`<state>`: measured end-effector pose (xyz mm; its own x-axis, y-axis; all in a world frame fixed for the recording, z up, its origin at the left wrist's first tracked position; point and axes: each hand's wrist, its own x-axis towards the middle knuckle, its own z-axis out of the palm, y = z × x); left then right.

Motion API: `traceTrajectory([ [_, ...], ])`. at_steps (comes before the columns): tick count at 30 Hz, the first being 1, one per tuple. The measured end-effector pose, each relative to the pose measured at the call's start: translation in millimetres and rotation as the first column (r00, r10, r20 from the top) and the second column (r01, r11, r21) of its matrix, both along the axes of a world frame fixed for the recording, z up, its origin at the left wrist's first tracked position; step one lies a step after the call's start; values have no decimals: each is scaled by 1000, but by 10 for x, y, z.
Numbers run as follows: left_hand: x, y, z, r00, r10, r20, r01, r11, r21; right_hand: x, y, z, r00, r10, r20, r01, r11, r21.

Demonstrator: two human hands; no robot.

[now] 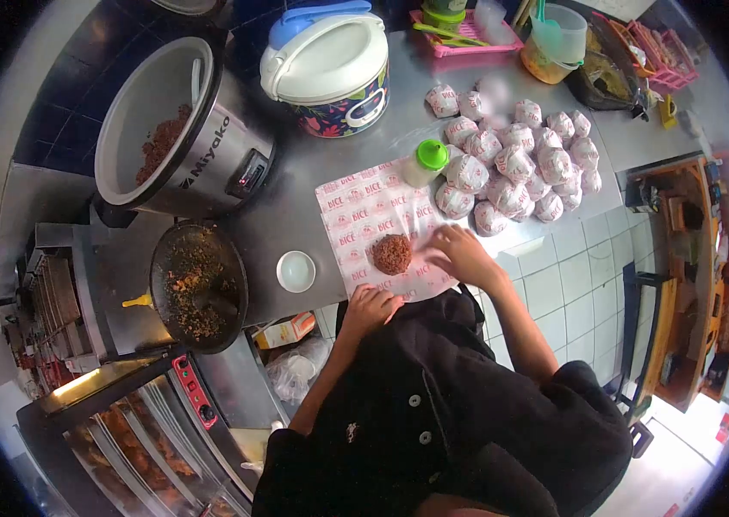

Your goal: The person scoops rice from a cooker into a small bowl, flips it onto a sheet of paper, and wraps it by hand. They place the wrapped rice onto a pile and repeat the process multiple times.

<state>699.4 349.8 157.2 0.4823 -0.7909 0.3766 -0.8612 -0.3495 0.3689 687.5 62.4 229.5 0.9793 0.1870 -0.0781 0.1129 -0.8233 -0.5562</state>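
A white paper wrapper (363, 211) printed with red "RICE" lies flat on the steel counter (291, 211). A round mound of brown rice (392, 253) sits near its front edge. My left hand (370, 307) is at the counter's near edge, with its fingers curled on the wrapper's front edge just below the mound. My right hand (461, 255) lies on the wrapper to the right of the mound, fingers spread and holding nothing. A pile of several wrapped rice bundles (515, 164) lies beyond my right hand.
A green-capped bottle (426, 161) stands at the wrapper's far corner and a small white bowl (295, 271) to its left. At the left are an open Miyako cooker (209, 151) holding brown rice and a dark pan (199, 284). A closed floral cooker (330, 65) stands behind.
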Motion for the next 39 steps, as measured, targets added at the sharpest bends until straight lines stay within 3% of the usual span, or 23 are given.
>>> traceTrajectory([
  [2,13,8,1,1000,-21,21,21,1000,-6,464,109,-132,992,-13,124,9,999,36],
  [4,7,49,-76,998,-39,54,40,999,-9,928,281,-356,967,29,253,-15,998,-60],
  [7,-28,136,-77,997,-75,-23,77,991,106,1320,456,-610,996,63,63,-42,959,-280],
  [8,-72,126,-174,997,-27,69,22,997,77,1395,502,-593,996,91,4,-85,934,-346],
  [11,-90,126,-169,998,16,64,-15,1000,-20,1497,522,-554,991,65,-120,-104,927,-360],
  [12,-84,131,-149,997,10,80,-12,1000,28,1516,530,-591,988,34,-153,-88,929,-359],
  [15,-62,91,-95,993,47,108,-48,999,9,1619,436,-656,940,180,-289,-280,891,-358],
  [18,-32,74,14,994,82,76,-85,996,33,1493,458,-672,984,163,-68,-176,938,-298],
  [21,-24,91,-6,995,88,43,-90,994,61,1266,479,-316,976,217,-21,-215,943,-253],
  [24,11,16,198,988,151,45,-154,984,84,890,557,-26,963,268,-1,-252,907,-337],
  [25,22,-10,262,978,184,101,-189,981,43,734,571,-52,939,327,109,-257,875,-410],
  [27,73,-74,372,945,253,206,-249,967,-45,443,593,-40,914,379,147,-282,851,-443],
  [30,156,-121,596,977,199,81,-207,973,104,171,658,-42,922,375,100,-315,873,-372],
  [34,289,-109,403,997,-7,-82,20,988,153,-14,637,-166,951,271,149,-222,934,-280],
  [39,385,-87,461,993,-29,-115,37,997,65,-89,499,63,973,213,87,-210,977,-47],
])
